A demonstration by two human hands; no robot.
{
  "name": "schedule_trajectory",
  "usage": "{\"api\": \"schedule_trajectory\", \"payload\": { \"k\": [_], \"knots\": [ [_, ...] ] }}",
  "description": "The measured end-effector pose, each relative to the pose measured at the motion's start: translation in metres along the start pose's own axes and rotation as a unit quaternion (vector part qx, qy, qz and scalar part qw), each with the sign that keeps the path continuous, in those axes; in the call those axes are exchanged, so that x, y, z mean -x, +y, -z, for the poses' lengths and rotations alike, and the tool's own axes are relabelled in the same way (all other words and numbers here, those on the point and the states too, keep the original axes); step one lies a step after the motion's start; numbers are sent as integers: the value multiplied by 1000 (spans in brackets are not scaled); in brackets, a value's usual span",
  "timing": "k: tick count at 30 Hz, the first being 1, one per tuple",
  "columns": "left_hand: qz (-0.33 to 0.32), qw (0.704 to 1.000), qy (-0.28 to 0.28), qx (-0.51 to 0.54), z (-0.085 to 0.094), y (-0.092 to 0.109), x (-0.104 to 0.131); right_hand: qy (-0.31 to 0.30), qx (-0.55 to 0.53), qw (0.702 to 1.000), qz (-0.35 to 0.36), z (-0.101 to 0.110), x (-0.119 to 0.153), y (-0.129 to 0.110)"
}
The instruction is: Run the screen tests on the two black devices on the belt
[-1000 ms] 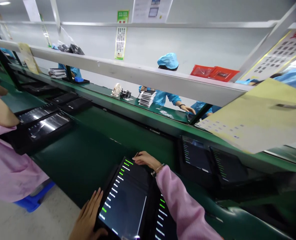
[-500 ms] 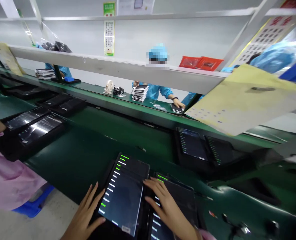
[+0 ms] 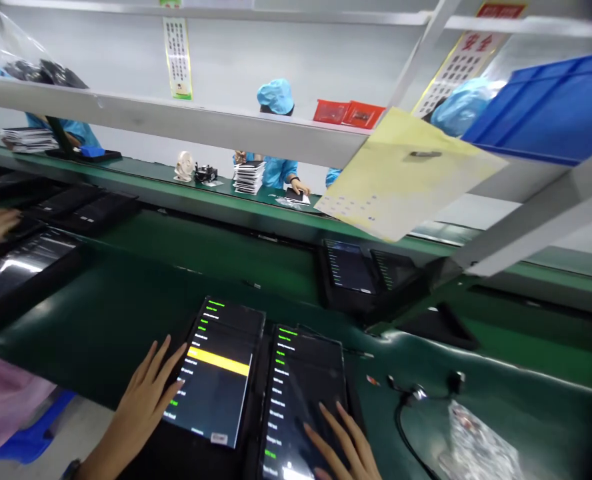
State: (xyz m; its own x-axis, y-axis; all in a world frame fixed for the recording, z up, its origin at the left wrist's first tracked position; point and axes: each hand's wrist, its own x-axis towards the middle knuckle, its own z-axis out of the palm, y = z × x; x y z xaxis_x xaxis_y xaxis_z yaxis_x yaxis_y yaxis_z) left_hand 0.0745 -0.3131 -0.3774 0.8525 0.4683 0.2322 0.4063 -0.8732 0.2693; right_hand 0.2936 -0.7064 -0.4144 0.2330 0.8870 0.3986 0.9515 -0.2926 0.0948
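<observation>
Partly cropped: right hand (image 3: 343, 443) on right tablet (image 3: 303, 393), wrist unseen.

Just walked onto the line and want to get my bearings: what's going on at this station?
A person works two tablets lying side by side on the green belt. Their left hand rests at the edge of the left tablet, which shows a yellow bar in its list. Their right hand touches the right tablet. Workers in blue caps sit across the line.
</observation>
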Motion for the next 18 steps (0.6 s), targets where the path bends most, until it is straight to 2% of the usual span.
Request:
{"api": "schedule_trajectory", "payload": {
  "k": [3,7,9,13,18],
  "knots": [
    [31,999,-4,26,-4,-2,9,-14,-10,1000,-10,8,-14,2],
    [50,997,-4,54,-17,-4,21,26,-16,992,-126,12,-29,17],
    [53,997,3,55,-24,-4,26,36,-16,986,-159,12,-34,21],
    [46,998,26,39,-31,-2,31,4,-21,993,-117,15,-39,14],
    [48,998,36,33,-30,2,31,-14,-8,998,-63,16,-42,2]
  ]
}}
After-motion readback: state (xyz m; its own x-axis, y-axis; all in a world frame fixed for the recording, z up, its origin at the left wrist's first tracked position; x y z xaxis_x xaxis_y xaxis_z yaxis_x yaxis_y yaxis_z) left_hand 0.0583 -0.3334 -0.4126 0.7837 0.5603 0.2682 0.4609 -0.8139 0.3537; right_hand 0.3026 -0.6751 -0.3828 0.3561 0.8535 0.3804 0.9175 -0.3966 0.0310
